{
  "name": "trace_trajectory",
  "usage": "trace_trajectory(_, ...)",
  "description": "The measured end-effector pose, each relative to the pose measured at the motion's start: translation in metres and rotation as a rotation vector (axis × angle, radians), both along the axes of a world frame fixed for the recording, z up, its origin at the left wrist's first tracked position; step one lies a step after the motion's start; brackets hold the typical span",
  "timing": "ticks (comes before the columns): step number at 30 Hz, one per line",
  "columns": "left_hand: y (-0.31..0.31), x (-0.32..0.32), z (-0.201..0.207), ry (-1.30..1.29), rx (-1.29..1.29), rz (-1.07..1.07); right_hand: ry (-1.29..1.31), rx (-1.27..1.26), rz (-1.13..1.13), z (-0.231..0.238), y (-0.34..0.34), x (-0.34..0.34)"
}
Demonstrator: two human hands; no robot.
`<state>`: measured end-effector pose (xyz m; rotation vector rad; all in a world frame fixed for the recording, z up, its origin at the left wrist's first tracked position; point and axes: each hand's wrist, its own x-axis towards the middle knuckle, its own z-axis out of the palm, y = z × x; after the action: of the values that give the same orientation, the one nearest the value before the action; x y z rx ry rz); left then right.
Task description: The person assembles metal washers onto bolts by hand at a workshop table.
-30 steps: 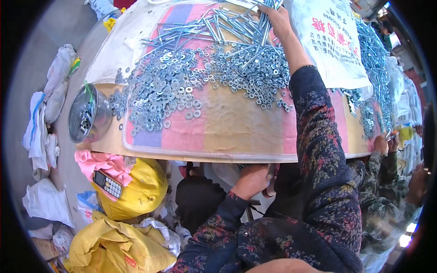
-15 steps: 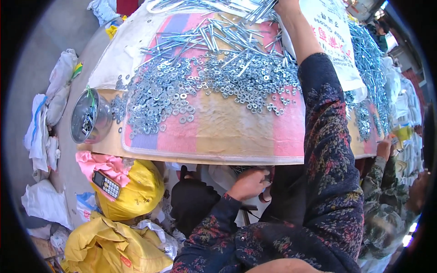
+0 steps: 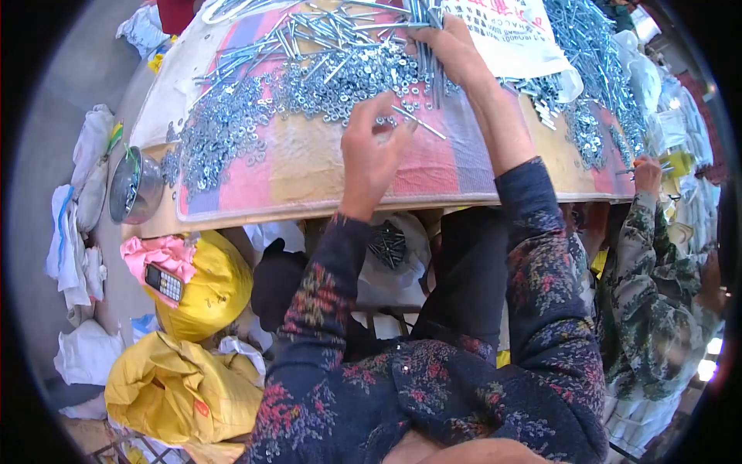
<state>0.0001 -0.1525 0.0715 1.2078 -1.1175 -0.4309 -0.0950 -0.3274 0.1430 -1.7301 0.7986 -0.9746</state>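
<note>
My right hand (image 3: 456,58) is closed round a bunch of long silvery metal rods (image 3: 437,81), which points down at the striped mat (image 3: 301,174). To its left, my left hand (image 3: 372,151) is raised over the mat's near part, thumb and fingers apart, with nothing visible between them. A single rod (image 3: 421,124) shows just beyond its fingertips; I cannot tell whether they touch it. Washers (image 3: 220,135) and nuts (image 3: 348,81) lie heaped beyond and left of my left hand. More loose rods (image 3: 309,31) are strewn behind them.
A clear bowl (image 3: 135,185) stands at the table's left corner. A white printed sack (image 3: 514,39) lies right of my right hand, beside a large rod heap (image 3: 576,46). Below the table, an open bag (image 3: 386,247) holds rods. A co-worker's hand (image 3: 648,175) is at right.
My left hand has risen from below the table to above the mat. My right hand has drawn back nearer with the rods. The view has shifted, uncovering the bag below.
</note>
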Motion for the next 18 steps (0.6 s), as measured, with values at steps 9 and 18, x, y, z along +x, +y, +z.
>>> trace_trajectory(9, -0.078, -0.006, 0.002, 0.051, -0.059, -0.226, -0.160, -0.545, 0.097, -0.063, 0.010, -0.035)
trace_trajectory(18, -0.118, 0.006, 0.034, 0.505, -0.037, -0.121, -0.083, -0.322, -0.317, -0.072, 0.047, 0.019)
